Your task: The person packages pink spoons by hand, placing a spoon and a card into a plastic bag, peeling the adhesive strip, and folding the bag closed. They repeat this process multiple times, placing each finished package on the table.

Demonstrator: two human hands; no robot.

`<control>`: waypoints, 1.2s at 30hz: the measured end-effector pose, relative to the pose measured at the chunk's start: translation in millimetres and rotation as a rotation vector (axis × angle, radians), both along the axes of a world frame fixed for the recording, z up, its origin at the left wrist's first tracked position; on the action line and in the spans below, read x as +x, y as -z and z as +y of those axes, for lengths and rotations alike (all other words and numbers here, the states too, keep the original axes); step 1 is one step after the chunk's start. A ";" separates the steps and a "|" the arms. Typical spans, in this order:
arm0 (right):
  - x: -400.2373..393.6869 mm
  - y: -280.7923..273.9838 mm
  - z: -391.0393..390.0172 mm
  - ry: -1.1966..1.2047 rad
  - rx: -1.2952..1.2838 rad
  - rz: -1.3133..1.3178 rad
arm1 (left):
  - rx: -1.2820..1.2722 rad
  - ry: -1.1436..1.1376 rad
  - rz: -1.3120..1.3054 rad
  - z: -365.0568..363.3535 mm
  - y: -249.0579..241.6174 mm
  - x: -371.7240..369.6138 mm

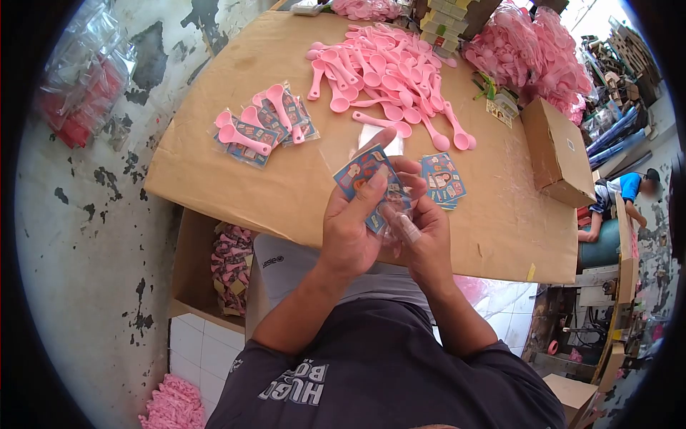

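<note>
Card [366, 180] pinched in left hand [350, 232]; right hand [426, 239] grips bag [397, 223] below fingertips; loose pinch risks dropping card.

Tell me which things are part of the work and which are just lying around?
In the work: left hand, right hand, printed card, card stack, loose pink spoons, packed spoons.
Lying about: small cardboard box, red packets.

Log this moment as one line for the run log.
left hand: grip on printed card | right hand: clear bag | pink spoons: table
</note>
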State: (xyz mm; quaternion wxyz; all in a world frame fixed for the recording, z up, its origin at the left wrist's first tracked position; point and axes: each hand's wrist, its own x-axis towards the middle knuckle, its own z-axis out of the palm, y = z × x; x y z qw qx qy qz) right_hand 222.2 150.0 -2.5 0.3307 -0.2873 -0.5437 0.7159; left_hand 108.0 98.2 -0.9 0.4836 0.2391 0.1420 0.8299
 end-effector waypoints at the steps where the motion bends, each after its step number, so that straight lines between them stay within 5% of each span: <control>1: 0.4 2.1 -0.5 0.002 0.000 -0.001 | -0.009 0.004 -0.009 -1.6 -0.1 1.6; 10: -0.9 11.3 -5.8 0.232 0.303 0.091 | -0.035 -0.012 0.008 -5.9 1.1 5.6; 13: 13.9 4.1 -4.4 0.275 0.986 -0.108 | -0.116 -0.124 -0.025 -3.7 2.2 4.3; 16: 23.4 1.7 -2.7 0.193 1.216 -0.035 | -0.117 -0.176 -0.128 -6.3 7.0 -8.9; 30: 121.5 26.2 42.5 0.415 0.769 -0.631 | -0.127 -0.371 -0.241 -40.2 22.8 -69.7; 36: 114.1 26.9 44.7 0.455 0.750 -0.663 | -0.208 -0.329 -0.208 -32.7 22.0 -71.5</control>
